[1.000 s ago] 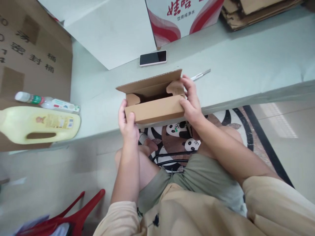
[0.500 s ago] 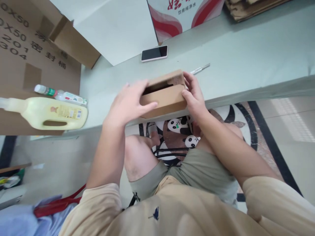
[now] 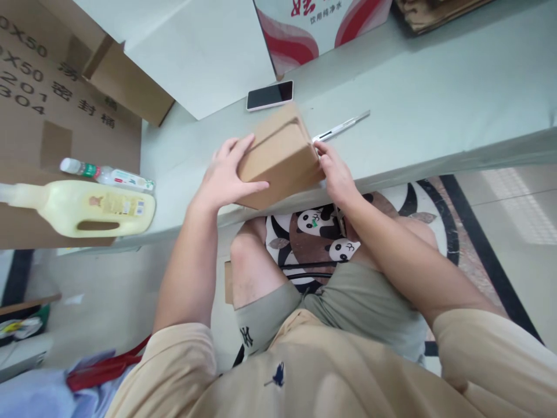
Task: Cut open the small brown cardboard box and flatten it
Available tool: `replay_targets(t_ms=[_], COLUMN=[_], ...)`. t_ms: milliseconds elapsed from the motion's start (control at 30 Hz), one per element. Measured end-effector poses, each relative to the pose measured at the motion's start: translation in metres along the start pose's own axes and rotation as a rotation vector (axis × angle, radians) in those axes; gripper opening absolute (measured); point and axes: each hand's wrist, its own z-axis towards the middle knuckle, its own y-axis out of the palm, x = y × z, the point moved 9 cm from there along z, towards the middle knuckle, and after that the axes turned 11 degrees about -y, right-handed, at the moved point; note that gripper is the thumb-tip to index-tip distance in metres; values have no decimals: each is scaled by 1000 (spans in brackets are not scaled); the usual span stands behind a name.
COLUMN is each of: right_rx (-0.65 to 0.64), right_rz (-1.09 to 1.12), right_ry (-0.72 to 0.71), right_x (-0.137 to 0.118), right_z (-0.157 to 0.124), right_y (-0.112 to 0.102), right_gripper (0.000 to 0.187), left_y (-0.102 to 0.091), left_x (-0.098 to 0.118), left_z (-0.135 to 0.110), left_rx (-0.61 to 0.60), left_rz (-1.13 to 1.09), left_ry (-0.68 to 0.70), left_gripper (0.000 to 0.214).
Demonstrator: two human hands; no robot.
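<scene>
A small brown cardboard box (image 3: 281, 165) is held tilted at the table's near edge, its top flap lying closed. My left hand (image 3: 226, 174) grips the box's left end, thumb along the near side and fingers over the top. At the right end, the fingers of my right hand (image 3: 337, 174) are curled against the box's edge. Just beyond those fingers lies a slim white and silver tool (image 3: 342, 128), which looks like a utility knife. What is inside the box is hidden.
A phone (image 3: 270, 96) lies behind the box, before a white carton (image 3: 209, 58) and a red-and-white water carton (image 3: 322, 29). At left are a pale yellow jug (image 3: 61, 203), a small bottle (image 3: 104, 174) and a large brown carton (image 3: 26, 133). Folded cardboard (image 3: 435, 14) sits at the back right.
The box's open top is now covered by its flap. The box has turned and tipped, its far right corner rising. My right hand has shifted slightly down, exposing more of the slim tool.
</scene>
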Motion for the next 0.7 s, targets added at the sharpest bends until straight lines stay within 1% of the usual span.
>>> replay_targets(t_ms=[33, 100, 133, 167, 200, 233, 267, 300, 333, 367, 400, 433, 467, 500, 533, 567, 600, 633, 667, 700], right_rx=[-29, -137, -203, -270, -328, -369, -390, -386, -359, -310, -252, -194, -149, -125, -125, -145, -182, -228, -278, -322], right_rz=[-15, -24, -12, 11, 41, 73, 103, 125, 137, 134, 115, 84, 43, -4, -59, -118, -179, -234, -275, -296], right_ry=[63, 156, 154, 108, 21, -89, -200, -293, -358, -397, -417, -423, -417, -405, -396, -393, -398, -414, -444, -477], right_x=[6, 13, 10, 3, -8, -22, -36, -48, -56, -62, -65, -65, -65, -63, -62, -62, -62, -63, -66, -69], right_z=[-2, -7, -10, -12, -14, -16, -18, -20, -21, -21, -20, -19, -17, -16, -16, -17, -18, -19, -20, -21], right_y=[4, 17, 27, 37, 46, 54, 59, 61, 59, 54, 47, 39, 32, 26, 23, 23, 26, 31, 38, 45], right_gripper=[75, 75, 75, 75, 75, 75, 76, 76, 74, 72, 68, 64, 60, 58, 56, 55, 54, 54, 54, 55], left_y=[-8, -21, -25, -23, -15, -2, 12, 34, 56, 74, 88, 97, 101, 95, 83, 65, 45, 27, 17, 12], left_x=[-7, -24, -33, -42, -52, -59, -62, -63, -62, -62, -64, -70, -75, -78, -78, -72, -61, -45, -26, -10], left_z=[-2, -12, -19, -27, -34, -41, -47, -51, -55, -57, -58, -58, -58, -56, -53, -52, -52, -53, -51, -49], left_rx=[31, 113, 158, 191, 192, 174, 158, 71, -17, -61, -76, -49, -14, 70, 186, 306, 426, 498, 486, 434], left_rz=[-77, -297, -429, -572, -707, -814, -904, -976, -1020, -1036, -1018, -964, -904, -844, -777, -705, -628, -541, -455, -387], left_ry=[-17, -56, -80, -123, -186, -248, -295, -352, -402, -443, -483, -542, -576, -558, -501, -400, -270, -125, 4, 99], left_gripper=[100, 93, 91, 85, 78, 75, 77, 79, 80, 76, 71, 67, 63, 60, 58, 58, 57, 56, 56, 53])
